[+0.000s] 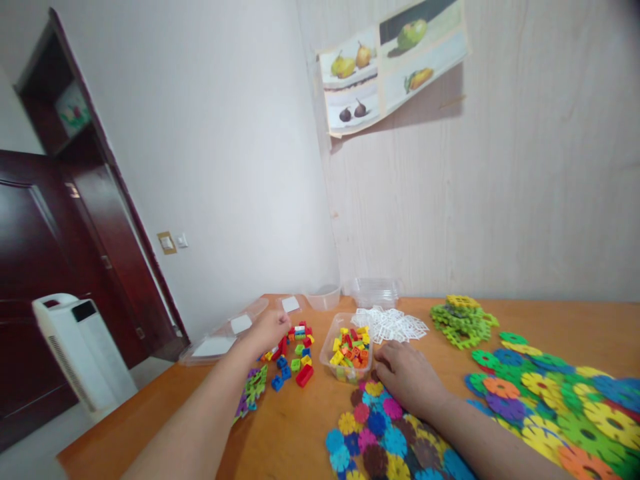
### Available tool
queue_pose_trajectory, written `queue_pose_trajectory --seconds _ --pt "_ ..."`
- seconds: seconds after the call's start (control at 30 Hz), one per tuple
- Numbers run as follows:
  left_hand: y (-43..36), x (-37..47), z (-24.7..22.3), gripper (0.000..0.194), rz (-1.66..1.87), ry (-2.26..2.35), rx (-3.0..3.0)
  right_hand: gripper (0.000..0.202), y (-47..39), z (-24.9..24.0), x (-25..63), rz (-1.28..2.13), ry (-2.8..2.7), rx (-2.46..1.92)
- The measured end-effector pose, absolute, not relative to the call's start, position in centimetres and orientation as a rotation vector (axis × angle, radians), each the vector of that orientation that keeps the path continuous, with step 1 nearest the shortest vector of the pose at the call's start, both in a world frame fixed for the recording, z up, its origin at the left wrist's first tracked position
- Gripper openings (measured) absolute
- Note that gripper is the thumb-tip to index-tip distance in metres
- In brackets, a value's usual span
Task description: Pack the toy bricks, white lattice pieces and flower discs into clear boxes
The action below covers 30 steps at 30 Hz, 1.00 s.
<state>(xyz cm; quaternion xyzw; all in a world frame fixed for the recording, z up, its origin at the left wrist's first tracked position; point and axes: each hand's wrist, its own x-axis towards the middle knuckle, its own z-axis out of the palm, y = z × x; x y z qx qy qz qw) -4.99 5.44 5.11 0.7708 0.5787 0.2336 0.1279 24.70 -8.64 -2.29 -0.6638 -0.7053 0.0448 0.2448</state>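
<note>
- Clear plastic tub (327,347): stands on the table (290,433) between the 2 hands, part-loaded with a heap of yellow, red, orange and green building bricks (350,347).
- Outside the tub, to its left: loose bricks (304,375) in red, blue, green and yellow, scattered and not contained.
- Left hand (270,328): over the far edge of the loose bricks. Fingers bent inward; whether they grip anything cannot be told.
- Right hand (405,373): just beside the tub's right wall, above small discs. Fingers curled downward; contact or grip cannot be confirmed.
- Brick finish: hard, glossy plastic, block-shaped, some with visible studs.
- Small notched discs (377,422): thin, flower-shaped, mixed colours, spread in front of the tub, uncontained.
- Large notched discs (543,387): same form, overlapping, far right, uncontained.
- White openwork pieces (393,325): flat, loose pile behind the right hand.
- Green lattice pieces (463,327): stacked, yellow on top.
- Purple and green openwork pieces (255,385): beside the left forearm.
- Rear: translucent bowl (324,298) and nested clear containers (375,292); flat clear lids (213,347) at left.
</note>
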Motion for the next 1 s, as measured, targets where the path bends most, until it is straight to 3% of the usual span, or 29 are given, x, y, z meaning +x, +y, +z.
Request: queue_pose_trajectory --seconds 0.27,0.6,0.8,1.0 --pt "2.6 -5.5 4.3 0.020 0.139 2.130 2.455 0.022 -8.7 -2.3 24.7 0.109 -1.916 -1.802" --pt "3.9 -4.5 3.1 0.013 0.066 2.268 2.425 0.023 -8.7 -2.2 24.7 0.124 -1.927 -1.825" --pt "4.5 -4.6 3.2 0.013 0.292 2.227 2.213 0.023 -8.7 -2.1 24.7 0.111 -1.918 -1.820" --pt "3.2 -2.0 5.9 0.023 0.874 1.537 1.921 0.023 -8.7 -2.3 24.7 0.113 -1.906 -1.809"
